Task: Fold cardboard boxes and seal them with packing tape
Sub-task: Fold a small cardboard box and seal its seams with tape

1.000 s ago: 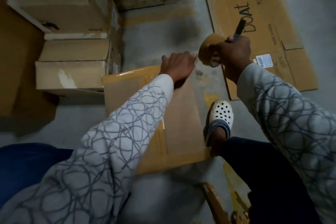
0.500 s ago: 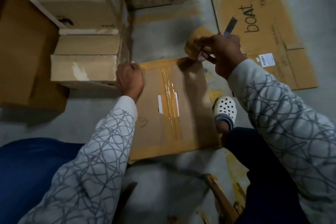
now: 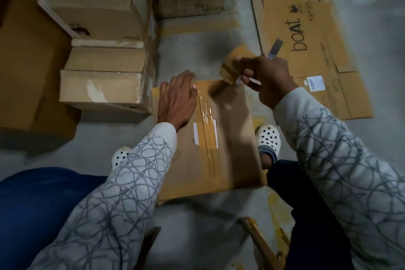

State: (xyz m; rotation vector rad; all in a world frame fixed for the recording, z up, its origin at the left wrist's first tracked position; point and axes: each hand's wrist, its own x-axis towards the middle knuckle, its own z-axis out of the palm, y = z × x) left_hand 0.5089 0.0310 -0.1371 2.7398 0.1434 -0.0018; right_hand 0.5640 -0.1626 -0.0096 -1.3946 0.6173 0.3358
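A: What sits at nine o'clock?
B: Stacked cartons [image 3: 103,85]; their print is too blurred to read.
A: And dead centre?
B: The box [image 3: 232,138] lies on the floor, a glossy tape strip [image 3: 206,112] crossing a white label [image 3: 196,136]. The left hand [image 3: 175,98] presses flat on its eleven o'clock corner, fingers straight.
A: One o'clock?
B: The right hand [image 3: 269,81] grips a tape roll [image 3: 230,66] and a grey blade [image 3: 275,48] at the box's far edge. At two o'clock lies a flattened sheet [image 3: 341,85] marked "boAt", with a barcode sticker [image 3: 315,82].

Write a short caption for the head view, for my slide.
Left hand rests flat on the taped cardboard box; right hand grips a tape roll at its far edge.
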